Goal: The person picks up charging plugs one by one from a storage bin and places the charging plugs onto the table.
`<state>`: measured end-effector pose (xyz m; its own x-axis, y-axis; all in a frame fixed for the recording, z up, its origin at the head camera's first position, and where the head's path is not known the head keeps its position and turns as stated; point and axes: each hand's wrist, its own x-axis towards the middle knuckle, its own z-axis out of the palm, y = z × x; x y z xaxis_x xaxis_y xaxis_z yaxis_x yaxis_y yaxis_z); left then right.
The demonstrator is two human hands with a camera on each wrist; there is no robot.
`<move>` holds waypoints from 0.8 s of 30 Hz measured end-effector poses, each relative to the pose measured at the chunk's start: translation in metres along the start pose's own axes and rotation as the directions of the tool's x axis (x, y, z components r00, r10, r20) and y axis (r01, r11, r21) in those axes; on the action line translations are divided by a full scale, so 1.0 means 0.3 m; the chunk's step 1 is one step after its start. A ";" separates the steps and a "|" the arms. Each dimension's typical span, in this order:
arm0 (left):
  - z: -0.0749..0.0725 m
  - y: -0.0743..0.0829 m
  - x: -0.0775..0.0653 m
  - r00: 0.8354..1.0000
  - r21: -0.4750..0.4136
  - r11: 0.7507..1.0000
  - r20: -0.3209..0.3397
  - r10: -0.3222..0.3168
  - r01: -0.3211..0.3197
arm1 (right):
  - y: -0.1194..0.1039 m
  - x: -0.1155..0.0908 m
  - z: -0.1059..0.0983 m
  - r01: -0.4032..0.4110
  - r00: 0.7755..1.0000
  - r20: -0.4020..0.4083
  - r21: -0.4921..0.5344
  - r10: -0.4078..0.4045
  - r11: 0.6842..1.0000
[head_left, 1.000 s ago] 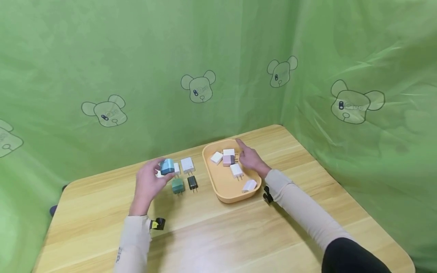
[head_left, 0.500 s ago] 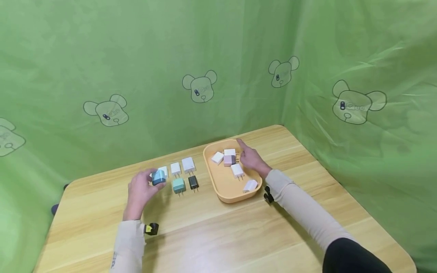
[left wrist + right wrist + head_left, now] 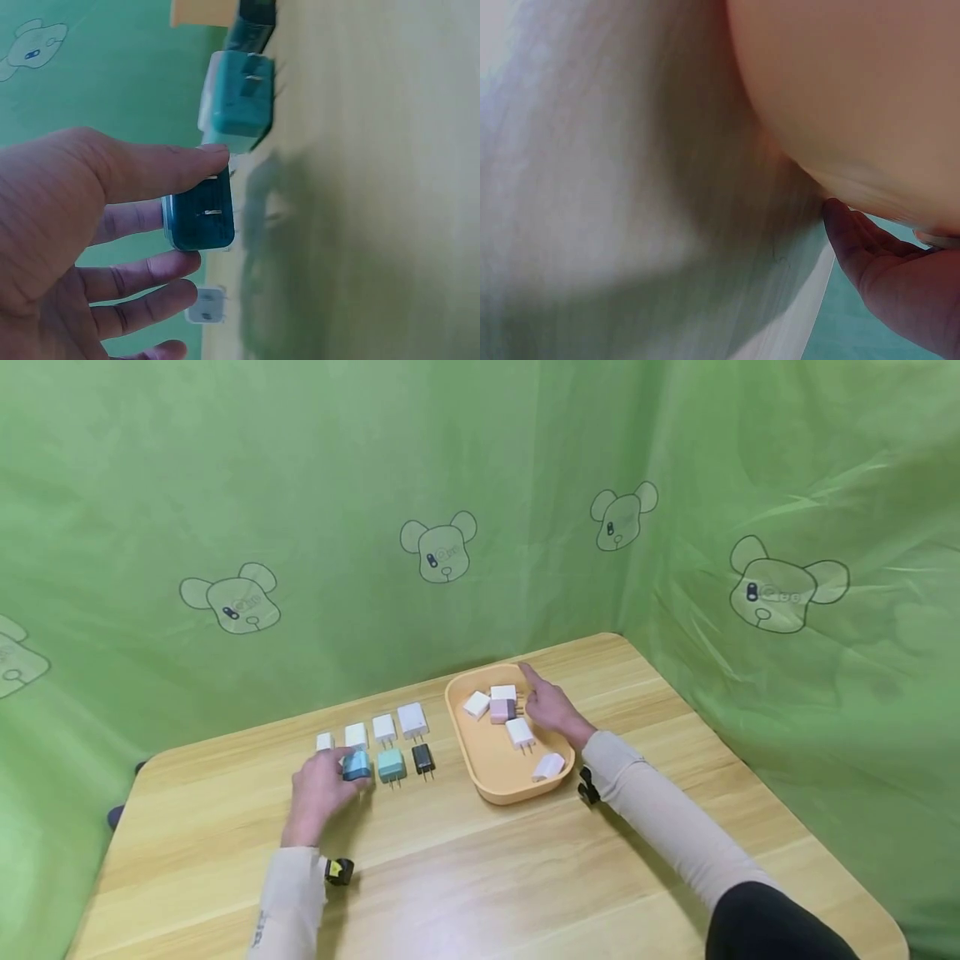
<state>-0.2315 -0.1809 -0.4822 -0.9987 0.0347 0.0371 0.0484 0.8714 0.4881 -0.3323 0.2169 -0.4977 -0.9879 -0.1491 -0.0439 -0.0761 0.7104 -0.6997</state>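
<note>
A blue charger point(image 3: 357, 766) was pinched between the thumb and fingers of the left hand point(image 3: 321, 789) and held at the wooden table point(image 3: 480, 877), its two prongs plainly seen in the left wrist view point(image 3: 201, 217). It was placed at the left end of a front row, just beside a teal charger point(image 3: 391, 765) at its 3 o'clock, with a black charger point(image 3: 423, 758) further along the same line. At 12 o'clock from this row a second row of four white chargers point(image 3: 384, 727) was laid out, the smallest of them at the far left.

The right hand point(image 3: 550, 706) was rested on the far right rim of an orange tray point(image 3: 491, 777), at 3 o'clock from the rows, with its fingers loosely extended and nothing grasped. Inside the tray, several white chargers and one pink charger point(image 3: 499, 712) were scattered; the pink one was lying just beside the fingertips, though contact could not be judged. The right wrist view was blurred, with only the tray wall point(image 3: 870, 97) and the fingers point(image 3: 885, 262) to be made out. A green backdrop point(image 3: 225, 485) printed with bear heads was hung behind the table.
</note>
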 end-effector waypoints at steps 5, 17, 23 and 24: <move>0.015 0.001 -0.004 1.000 0.047 0.999 0.006 -0.008 0.008 | 0.002 0.001 0.005 0.000 1.000 0.009 0.001 0.000 1.000; 0.025 0.001 -0.002 1.000 0.095 0.995 0.009 -0.005 0.005 | -0.005 0.007 -0.009 0.017 1.000 0.006 -0.033 -0.017 0.999; 0.023 0.002 -0.007 0.999 0.056 0.998 0.050 -0.013 0.010 | -0.001 0.005 -0.010 0.024 1.000 0.001 -0.037 -0.024 0.999; 0.019 0.003 -0.010 0.998 0.048 0.999 0.062 -0.019 0.016 | 0.001 0.005 -0.009 0.021 1.000 0.005 -0.034 -0.021 0.999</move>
<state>-0.2286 -0.1775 -0.4870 -0.9985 0.0485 -0.0259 0.0319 0.8945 0.4459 -0.3343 0.2186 -0.4960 -0.9854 -0.1672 -0.0324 -0.1015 0.7297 -0.6762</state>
